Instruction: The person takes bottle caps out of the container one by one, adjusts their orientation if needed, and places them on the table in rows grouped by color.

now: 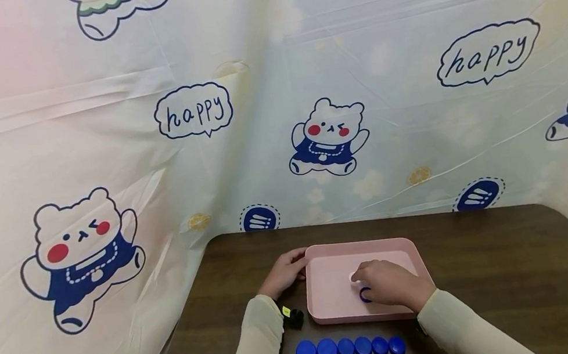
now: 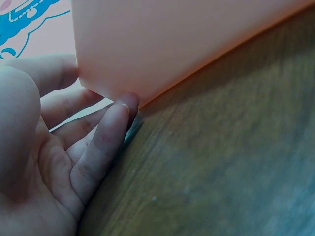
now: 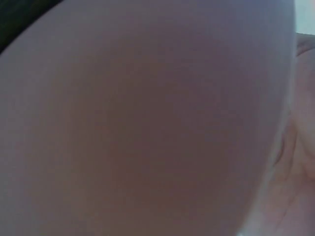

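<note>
A pink tray rests on the brown table. My left hand holds its far left corner; in the left wrist view the left hand has its thumb and fingers around that corner. Over the middle of the tray is my right hand, fingers bent downward. A small white thing shows at its fingertips, and a dark blue ring-shaped thing lies partly under the hand. Whether the fingers pinch either is hidden. A blurred pinkish surface fills most of the right wrist view, with the palm at right.
Several blue round caps stand in a row between the tray and me, larger ones on the left. A black wrist camera sits by my left sleeve. Printed fabric hangs around the wooden table.
</note>
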`<state>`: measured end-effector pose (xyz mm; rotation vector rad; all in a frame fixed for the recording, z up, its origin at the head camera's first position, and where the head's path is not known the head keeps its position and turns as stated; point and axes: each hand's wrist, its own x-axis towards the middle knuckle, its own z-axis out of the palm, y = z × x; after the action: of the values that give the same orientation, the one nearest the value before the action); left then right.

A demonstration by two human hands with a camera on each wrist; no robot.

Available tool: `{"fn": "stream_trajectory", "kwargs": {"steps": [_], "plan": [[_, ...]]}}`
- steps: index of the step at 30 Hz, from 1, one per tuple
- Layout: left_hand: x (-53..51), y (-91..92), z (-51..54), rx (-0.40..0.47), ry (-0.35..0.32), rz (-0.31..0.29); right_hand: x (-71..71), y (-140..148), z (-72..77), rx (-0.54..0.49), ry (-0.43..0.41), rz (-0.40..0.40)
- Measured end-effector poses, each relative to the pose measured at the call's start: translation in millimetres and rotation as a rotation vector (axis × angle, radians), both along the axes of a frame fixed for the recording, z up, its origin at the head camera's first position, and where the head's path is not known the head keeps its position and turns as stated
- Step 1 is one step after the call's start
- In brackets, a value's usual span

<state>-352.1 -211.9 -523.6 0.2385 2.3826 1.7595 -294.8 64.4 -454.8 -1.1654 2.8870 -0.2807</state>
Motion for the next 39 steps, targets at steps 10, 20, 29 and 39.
{"fn": "stream_trajectory", "kwargs": {"steps": [10,20,29,39], "plan": [[-0.1,1.8,3.1,0.003,0.005,-0.002,-1.9,0.0,-2.0,0.006,0.000,-0.062],[-1.8,2.0,5.3,-0.011,0.020,-0.010,-2.8,-0.5,-1.3,-0.023,0.003,0.016],[-3.6,1.3,6.1,-0.005,0.019,-0.001,-2.2,-2.5,-3.2,-0.006,-0.019,0.008],[0.0,-0.4,-0.6,-0.013,0.023,-0.005,0.9,2.1,-7.3,-0.028,-0.014,-0.005]]}}
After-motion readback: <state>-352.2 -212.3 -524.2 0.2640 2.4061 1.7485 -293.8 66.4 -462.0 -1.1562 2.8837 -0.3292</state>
